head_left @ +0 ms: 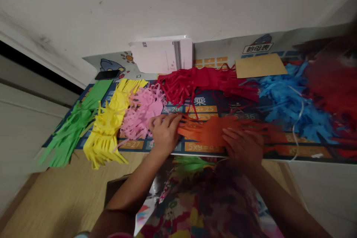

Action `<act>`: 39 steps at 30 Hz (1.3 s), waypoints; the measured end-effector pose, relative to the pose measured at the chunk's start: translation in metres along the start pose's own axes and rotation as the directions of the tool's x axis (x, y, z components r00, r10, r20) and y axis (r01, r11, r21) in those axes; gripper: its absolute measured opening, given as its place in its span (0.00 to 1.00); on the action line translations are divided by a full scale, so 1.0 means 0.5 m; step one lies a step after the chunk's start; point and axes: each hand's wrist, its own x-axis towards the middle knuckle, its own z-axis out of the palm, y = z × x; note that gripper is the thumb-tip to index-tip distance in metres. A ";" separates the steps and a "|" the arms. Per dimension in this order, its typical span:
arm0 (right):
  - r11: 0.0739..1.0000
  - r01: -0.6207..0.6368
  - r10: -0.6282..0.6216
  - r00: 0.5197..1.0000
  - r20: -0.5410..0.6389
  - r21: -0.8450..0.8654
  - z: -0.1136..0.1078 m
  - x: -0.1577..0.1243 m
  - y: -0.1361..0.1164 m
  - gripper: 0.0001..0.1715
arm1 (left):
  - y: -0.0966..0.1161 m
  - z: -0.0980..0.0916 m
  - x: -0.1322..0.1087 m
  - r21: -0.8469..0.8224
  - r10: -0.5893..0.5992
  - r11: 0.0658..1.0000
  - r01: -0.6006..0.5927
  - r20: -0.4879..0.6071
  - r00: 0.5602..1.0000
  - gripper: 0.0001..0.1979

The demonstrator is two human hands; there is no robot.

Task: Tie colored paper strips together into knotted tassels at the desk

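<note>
My left hand [164,132] rests against the right edge of a pink fringed paper [145,109], with its fingertips close to the left end of an orange fringed paper [212,131]. My right hand [242,147], blurred, lies over the right part of the orange paper. I cannot tell whether either hand grips it. Yellow [107,126], green [71,124], red [200,81] and blue [292,100] fringed papers spread in a row across a printed multiplication mat [200,147].
A white booklet [161,55], a black phone [107,74] and a tan paper sheet [260,65] lie along the mat's far edge, by a white wall [167,3]. A blurred red fringe [331,81] lies at right. Patterned cloth [195,200] lies below the mat, over a wooden floor [69,189].
</note>
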 end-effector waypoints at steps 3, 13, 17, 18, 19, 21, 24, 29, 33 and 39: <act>0.997 -0.076 0.077 0.996 0.033 -0.025 0.009 -0.001 -0.004 0.09 | 0.008 -0.066 -0.042 0.015 -0.020 1.000 0.021 -0.077 0.997 0.25; 0.988 -0.128 0.129 0.992 0.006 -0.081 -0.037 0.072 0.013 0.10 | 0.256 0.058 -0.038 -0.426 0.466 0.862 -0.274 0.456 0.758 0.21; 0.996 -0.056 0.056 0.998 -0.003 -0.067 -0.023 0.034 0.001 0.11 | 0.193 0.085 -0.012 -0.221 0.206 0.968 -0.119 0.429 0.879 0.21; 0.997 -0.048 0.049 0.999 0.017 -0.055 -0.016 0.025 -0.004 0.10 | 0.160 0.075 -0.017 -0.166 0.164 0.980 -0.105 0.393 0.905 0.21; 0.998 -0.041 0.043 0.998 0.039 -0.037 -0.009 0.018 -0.010 0.10 | 0.123 0.060 -0.025 -0.101 0.107 0.992 -0.076 0.357 0.928 0.22; 1.000 -0.024 0.023 0.997 0.079 0.005 0.005 0.009 -0.021 0.09 | 0.043 0.010 -0.048 -0.001 0.035 0.999 -0.037 0.311 0.950 0.24; 0.999 0.007 -0.011 0.993 0.113 0.036 0.019 0.005 -0.030 0.09 | -0.049 -0.100 -0.074 -0.050 0.159 0.987 -0.152 0.416 0.895 0.18; 0.997 0.024 -0.034 0.989 0.144 0.070 0.021 0.003 -0.028 0.10 | 0.004 -0.177 -0.077 -0.356 0.380 0.906 -0.229 0.445 0.811 0.12; 0.996 0.074 -0.086 0.967 0.239 0.058 0.016 -0.001 -0.016 0.14 | 0.116 -0.045 -0.055 -0.419 0.560 0.806 -0.418 0.310 0.768 0.29; 0.984 -0.111 0.055 0.935 0.350 0.142 0.009 0.001 0.046 0.15 | 0.082 0.055 -0.038 -0.411 0.550 0.814 -0.411 0.315 0.774 0.15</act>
